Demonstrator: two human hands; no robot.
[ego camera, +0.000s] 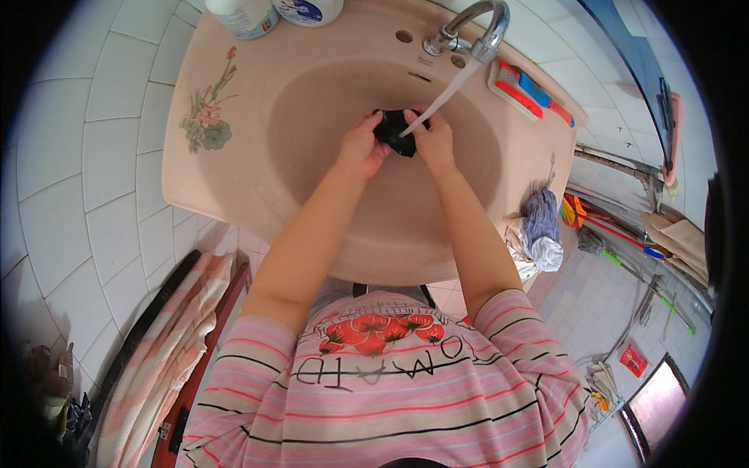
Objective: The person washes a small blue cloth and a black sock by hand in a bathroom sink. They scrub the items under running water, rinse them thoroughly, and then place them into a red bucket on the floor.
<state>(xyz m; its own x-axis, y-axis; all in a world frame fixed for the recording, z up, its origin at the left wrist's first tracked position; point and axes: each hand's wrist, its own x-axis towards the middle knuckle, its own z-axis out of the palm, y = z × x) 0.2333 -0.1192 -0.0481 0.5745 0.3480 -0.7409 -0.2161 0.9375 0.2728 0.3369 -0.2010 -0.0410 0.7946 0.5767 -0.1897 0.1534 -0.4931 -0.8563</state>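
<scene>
Both my hands hold a small black cloth point(393, 130) over the bowl of a pink washbasin point(374, 205). My left hand point(364, 143) pinches its left side, thumb on top. My right hand point(433, 137) grips the right side, its thumb near the top edge. From the chrome faucet point(488, 44) a stream of water point(447, 90) runs slantwise down onto the cloth between my thumbs. The cloth looks wet and bunched, and its exact kind cannot be told. My fingertips are partly hidden behind it.
A red-and-white scrub brush point(515, 93) and a blue-and-red brush point(544, 98) lie on the basin's right rim. Two white bottles point(246, 17) stand at the back left. Grey-blue cloths point(541, 216) hang over the right edge. A striped towel point(169, 351) hangs at the left.
</scene>
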